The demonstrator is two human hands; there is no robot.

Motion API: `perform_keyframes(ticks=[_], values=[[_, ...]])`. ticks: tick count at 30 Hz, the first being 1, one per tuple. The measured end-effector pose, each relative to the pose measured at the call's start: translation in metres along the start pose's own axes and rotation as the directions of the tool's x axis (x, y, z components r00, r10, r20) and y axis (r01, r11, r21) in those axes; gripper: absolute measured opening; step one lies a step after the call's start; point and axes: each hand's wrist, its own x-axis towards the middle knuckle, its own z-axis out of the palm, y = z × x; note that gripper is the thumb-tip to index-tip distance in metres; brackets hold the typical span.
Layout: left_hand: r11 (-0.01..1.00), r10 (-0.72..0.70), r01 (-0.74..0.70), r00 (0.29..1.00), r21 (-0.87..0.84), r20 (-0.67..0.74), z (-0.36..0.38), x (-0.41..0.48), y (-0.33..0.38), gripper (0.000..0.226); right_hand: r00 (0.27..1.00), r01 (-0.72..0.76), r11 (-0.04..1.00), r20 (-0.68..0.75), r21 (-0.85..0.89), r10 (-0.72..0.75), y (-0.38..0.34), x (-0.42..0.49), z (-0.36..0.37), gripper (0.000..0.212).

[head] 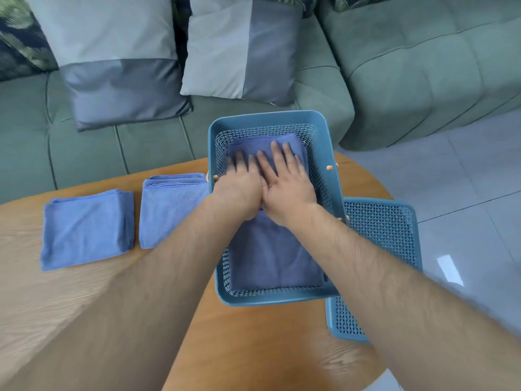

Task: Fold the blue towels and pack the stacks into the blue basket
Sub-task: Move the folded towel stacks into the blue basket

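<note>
Pressing flat-fingered, left hand (239, 193) and right hand (286, 190) overlie two basket towels (277, 251), two table towels (87, 228) beside.

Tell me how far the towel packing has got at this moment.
Done: every towel in view is folded, and the near stack lies inside the blue basket. In hand: the left hand and right hand press flat on the far stack in the basket. Left: the outer stack and the stack beside the basket wait on the table.
</note>
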Motion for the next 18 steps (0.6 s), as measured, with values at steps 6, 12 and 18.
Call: perform_keyframes(ticks=[6, 12, 18], values=[[0.999, -0.014, 0.013, 1.000, 0.039, 0.015, -0.008, 0.005, 0.005, 0.074, 0.999, -0.016, 0.999, 0.045, 0.041, 0.014, 0.001, 0.008, 0.008, 0.061], [0.972, 0.184, -0.146, 0.960, 0.185, -0.210, -0.012, -0.016, 0.000, 0.046, 1.000, -0.004, 0.987, 0.024, 0.162, 0.000, 0.005, -0.007, -0.024, 0.058], [0.932, 0.145, -0.327, 0.733, -0.157, -0.665, 0.014, -0.073, -0.043, 0.030, 0.955, 0.037, 0.928, -0.287, 0.370, 0.077, -0.039, -0.069, -0.077, 0.044]])
